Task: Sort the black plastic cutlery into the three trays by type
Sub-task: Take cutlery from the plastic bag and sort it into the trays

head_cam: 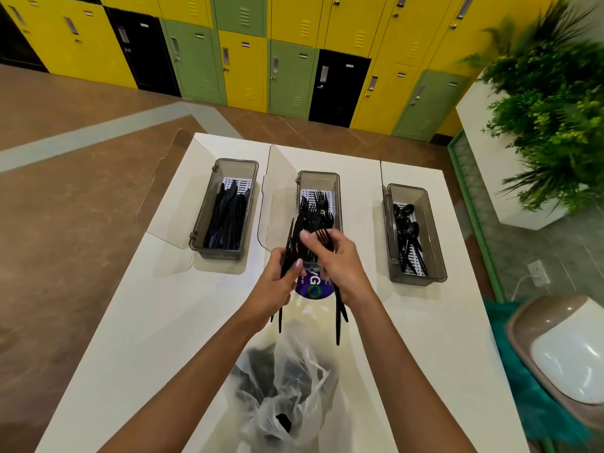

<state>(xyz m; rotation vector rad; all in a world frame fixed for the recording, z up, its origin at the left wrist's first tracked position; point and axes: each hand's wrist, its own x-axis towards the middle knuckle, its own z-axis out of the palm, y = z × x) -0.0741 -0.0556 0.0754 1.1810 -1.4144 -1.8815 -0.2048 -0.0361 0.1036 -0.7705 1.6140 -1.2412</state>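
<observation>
Three smoky grey trays with raised lids stand in a row on the white table (130, 322). The left tray (199, 223) holds black knives, the middle tray (318, 178) black forks, the right tray (431, 230) black spoons. My left hand (277, 286) grips a bunch of black cutlery (289, 243) just in front of the middle tray. My right hand (340, 266) holds black forks (325, 238), tines up, handles sticking out below the palm. The two hands touch over the tray's near end.
A crumpled clear plastic bag (287, 393) with more black cutlery lies on the table near me. A purple round sticker (313, 289) shows under my hands. A bin with a white lid (562, 354) stands at the right, a green plant (555, 119) beyond it. Coloured lockers line the back wall.
</observation>
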